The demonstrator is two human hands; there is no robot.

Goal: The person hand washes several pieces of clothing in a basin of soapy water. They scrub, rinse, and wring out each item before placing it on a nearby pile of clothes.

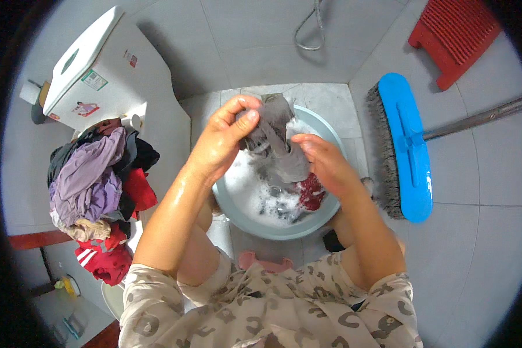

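A wet grey cloth garment (282, 126) is held up over a pale blue plastic basin (278, 235). My left hand (224, 139) pinches it between thumb and fingers at its left side. With its fingertips, my right hand (328, 163) grips the garment's right edge. The lower part of the cloth hangs down to the suds. White foam (243, 187) covers much of the water. A dark red cloth (312, 193) lies half in the foam below my right hand, against the basin's right side. Other dark fabric shows through the suds, too covered to make out.
On the left, a heap of clothes (89, 174) rests by a white toilet tank (126, 69). A blue broom head (406, 148) leans at the right. Beyond it stands a red ridged plastic board (456, 39). A metal shower hose (311, 45) hangs on the far wall.
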